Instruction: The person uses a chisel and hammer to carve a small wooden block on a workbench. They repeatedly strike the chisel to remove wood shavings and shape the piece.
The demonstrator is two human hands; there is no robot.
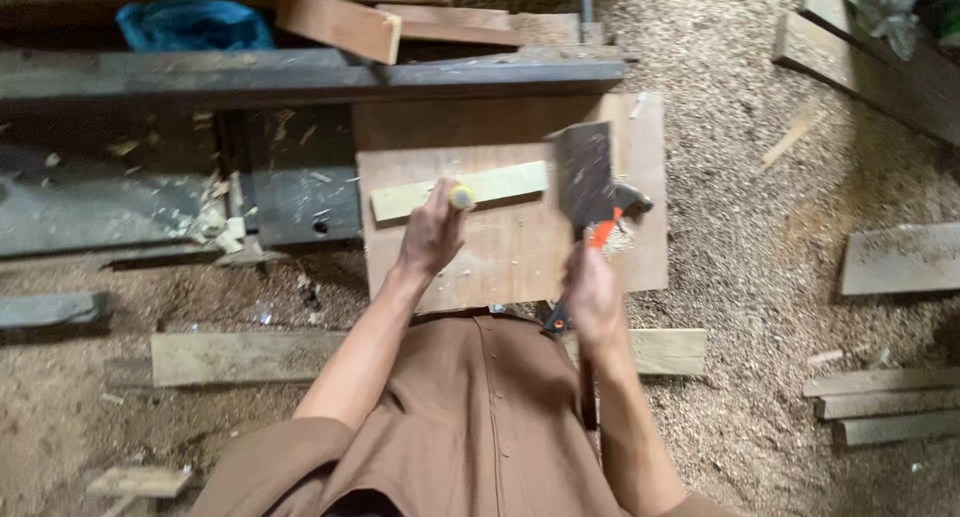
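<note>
My left hand (432, 232) grips a chisel with a yellow handle (461, 197), its tip set on a pale wooden strip (500, 183). The strip lies across a plywood board (520, 247). My right hand (592, 299) holds a tool with an orange and black handle (600, 233) whose broad dark flat head (584, 173) is raised over the right end of the strip, blurred by motion. A second dark hammer head (634, 197) lies on the board just right of it.
A dark metal beam (300, 77) and machine bed (120, 197) stand behind and left of the board. Planks lie at top (340, 22), below (240, 357) and to the right (900, 259). Sawdust (740, 177) covers the floor. A blue bag (195, 25) sits top left.
</note>
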